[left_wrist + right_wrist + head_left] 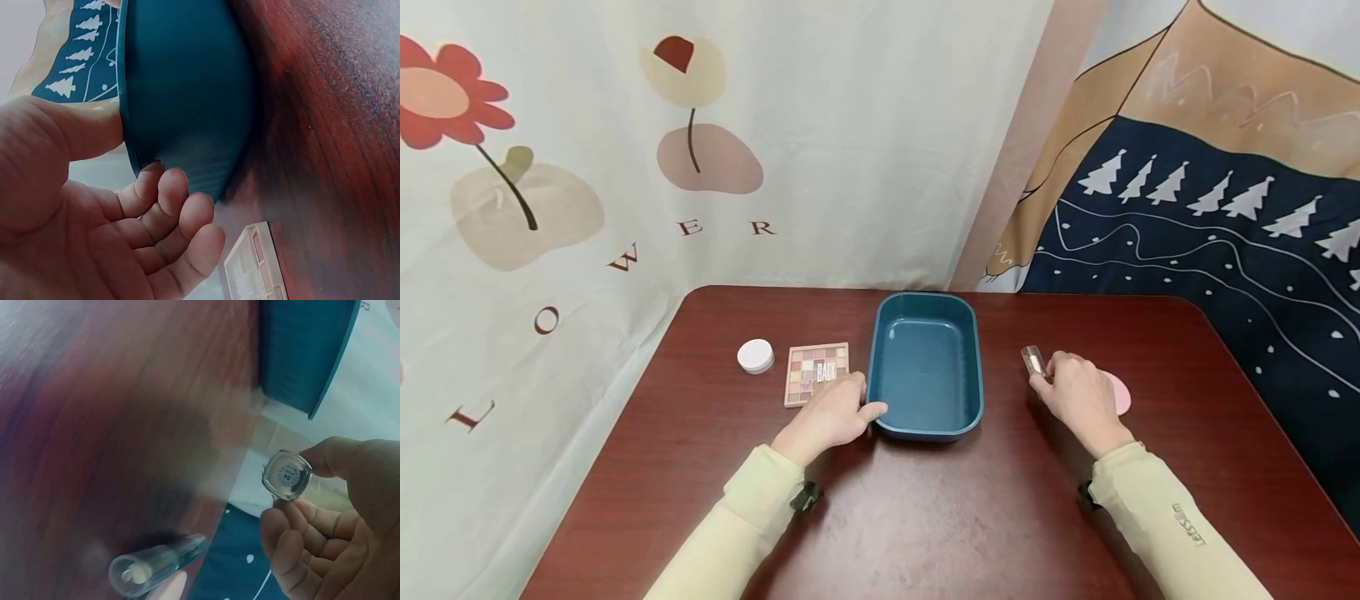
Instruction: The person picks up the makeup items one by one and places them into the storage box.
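Note:
My left hand (831, 414) grips the near left corner of a deep blue plastic bin (925, 367); in the left wrist view the thumb lies at its rim and curled fingertips meet the outer wall. On the right, my right hand (1078, 396) pinches a small clear tube-shaped cosmetic container (1033, 360) between thumb and fingers. Its squarish clear base with a round printed label faces the right wrist camera. Below that hand, another clear tube (153, 569) with a pale nozzle-like part inside is on the table. A pink rounded item (1118, 392) shows partly behind the hand.
An eyeshadow palette (808, 371) lies just left of the bin, beside the left fingers. Farther left is a small white round jar (756, 356). All stand on a dark red-brown wooden table (910, 517), with printed curtains (850, 125) behind its back edge.

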